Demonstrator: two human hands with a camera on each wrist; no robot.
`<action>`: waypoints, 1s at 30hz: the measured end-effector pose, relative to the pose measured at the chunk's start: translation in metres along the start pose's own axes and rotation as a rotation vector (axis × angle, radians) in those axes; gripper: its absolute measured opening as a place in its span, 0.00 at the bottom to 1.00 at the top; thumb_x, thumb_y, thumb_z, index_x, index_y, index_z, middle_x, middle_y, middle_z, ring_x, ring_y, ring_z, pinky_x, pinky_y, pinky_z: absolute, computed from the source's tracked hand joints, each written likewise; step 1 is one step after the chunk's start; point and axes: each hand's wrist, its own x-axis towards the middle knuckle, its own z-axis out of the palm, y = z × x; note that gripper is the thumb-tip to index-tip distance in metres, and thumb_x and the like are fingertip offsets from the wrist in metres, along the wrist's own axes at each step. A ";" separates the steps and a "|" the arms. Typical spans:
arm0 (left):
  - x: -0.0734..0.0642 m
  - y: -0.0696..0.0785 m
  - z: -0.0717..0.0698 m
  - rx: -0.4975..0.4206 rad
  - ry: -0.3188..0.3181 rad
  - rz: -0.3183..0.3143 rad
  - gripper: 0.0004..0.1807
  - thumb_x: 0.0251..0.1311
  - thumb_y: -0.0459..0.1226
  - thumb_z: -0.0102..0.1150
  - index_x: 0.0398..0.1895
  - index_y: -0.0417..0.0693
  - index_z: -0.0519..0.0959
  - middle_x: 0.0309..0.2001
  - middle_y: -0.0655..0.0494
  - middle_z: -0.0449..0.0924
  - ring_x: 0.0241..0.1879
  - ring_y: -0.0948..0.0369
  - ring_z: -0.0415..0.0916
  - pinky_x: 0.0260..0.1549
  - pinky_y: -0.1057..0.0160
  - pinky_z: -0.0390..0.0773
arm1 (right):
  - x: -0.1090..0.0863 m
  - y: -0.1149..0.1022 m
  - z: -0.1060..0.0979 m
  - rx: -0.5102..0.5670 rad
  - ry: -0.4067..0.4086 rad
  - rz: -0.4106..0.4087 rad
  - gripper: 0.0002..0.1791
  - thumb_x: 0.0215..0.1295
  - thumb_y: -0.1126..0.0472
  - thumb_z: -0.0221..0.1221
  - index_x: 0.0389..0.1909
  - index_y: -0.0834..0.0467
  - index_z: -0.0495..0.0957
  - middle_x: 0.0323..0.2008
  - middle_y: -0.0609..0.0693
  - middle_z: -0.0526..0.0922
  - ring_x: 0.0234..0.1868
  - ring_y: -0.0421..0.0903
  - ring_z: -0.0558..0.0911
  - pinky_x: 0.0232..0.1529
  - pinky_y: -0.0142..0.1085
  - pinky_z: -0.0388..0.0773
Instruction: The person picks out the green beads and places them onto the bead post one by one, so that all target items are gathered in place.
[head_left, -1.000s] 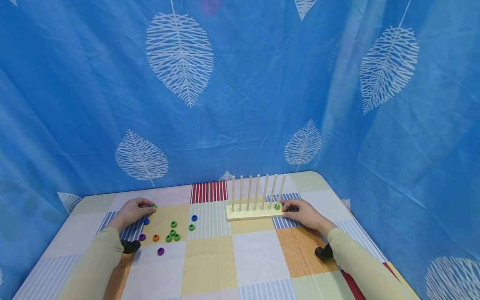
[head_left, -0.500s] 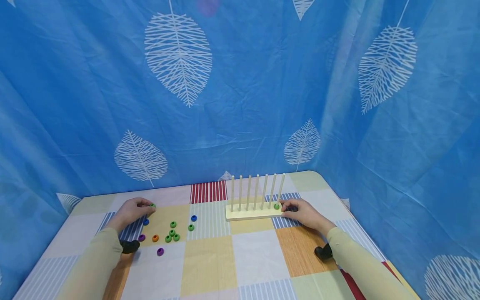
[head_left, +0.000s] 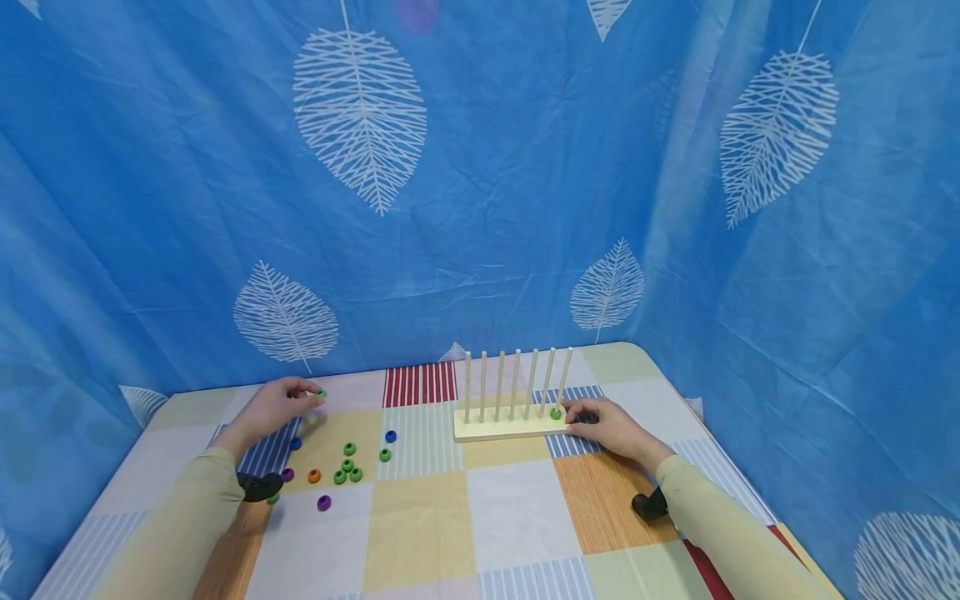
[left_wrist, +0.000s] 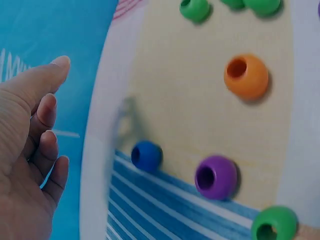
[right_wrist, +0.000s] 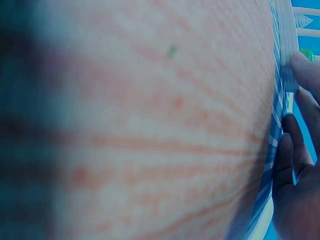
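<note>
My left hand [head_left: 276, 408] pinches a green bead [head_left: 321, 392] between thumb and fingertips, raised over the far left of the table. In the left wrist view the left hand [left_wrist: 27, 120] shows thumb and curled fingers, with the bead hidden. At the right, my right hand [head_left: 613, 427] grips the end of a pale wooden peg rack [head_left: 495, 429] that has several upright pegs. One green bead [head_left: 556, 413] sits at the foot of its rightmost peg. The right wrist view shows the right hand [right_wrist: 300, 135] with its thumb at the rack's end.
Loose beads lie on the patchwork cloth at the left: blue [head_left: 296, 443], orange [head_left: 314, 476], purple [head_left: 324, 502] and several green [head_left: 347, 465]. Another blue bead [head_left: 391, 436] lies nearer the rack. A blue leaf-print curtain [head_left: 480, 208] hangs behind the table and at both sides.
My left hand has risen and moved slightly right and away with the green bead. A green bead beneath the left wrist has come into view. The right hand and rack stay put.
</note>
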 end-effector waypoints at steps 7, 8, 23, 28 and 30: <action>-0.001 0.029 0.001 -0.040 -0.030 0.077 0.21 0.71 0.47 0.63 0.57 0.41 0.80 0.38 0.49 0.72 0.36 0.53 0.66 0.32 0.56 0.68 | 0.000 0.000 0.000 -0.010 0.002 -0.006 0.05 0.68 0.55 0.68 0.38 0.49 0.82 0.69 0.51 0.75 0.75 0.60 0.63 0.72 0.61 0.51; -0.002 0.033 0.001 -0.044 -0.033 0.085 0.21 0.71 0.47 0.63 0.57 0.42 0.80 0.37 0.49 0.71 0.36 0.53 0.66 0.32 0.56 0.68 | 0.000 0.000 0.000 -0.012 0.004 -0.006 0.05 0.68 0.55 0.68 0.38 0.49 0.82 0.69 0.51 0.75 0.75 0.60 0.63 0.72 0.61 0.51; -0.008 0.086 0.009 -0.042 -0.070 0.207 0.20 0.70 0.49 0.64 0.55 0.44 0.82 0.32 0.51 0.71 0.31 0.55 0.66 0.30 0.56 0.66 | 0.000 0.004 0.001 -0.010 -0.001 -0.024 0.05 0.68 0.54 0.68 0.37 0.49 0.82 0.69 0.50 0.75 0.74 0.60 0.64 0.72 0.60 0.53; -0.009 0.105 0.012 -0.045 -0.079 0.238 0.19 0.69 0.50 0.65 0.53 0.46 0.82 0.32 0.52 0.72 0.31 0.55 0.66 0.30 0.55 0.66 | 0.001 0.004 0.001 -0.023 0.008 -0.008 0.05 0.68 0.54 0.68 0.38 0.48 0.82 0.69 0.50 0.75 0.74 0.60 0.63 0.72 0.62 0.51; -0.009 0.112 0.014 -0.049 -0.088 0.251 0.18 0.69 0.50 0.65 0.52 0.47 0.82 0.31 0.52 0.72 0.30 0.55 0.66 0.30 0.56 0.66 | 0.002 0.004 0.001 -0.030 0.010 -0.005 0.05 0.69 0.54 0.67 0.38 0.48 0.82 0.69 0.50 0.75 0.74 0.60 0.63 0.72 0.62 0.51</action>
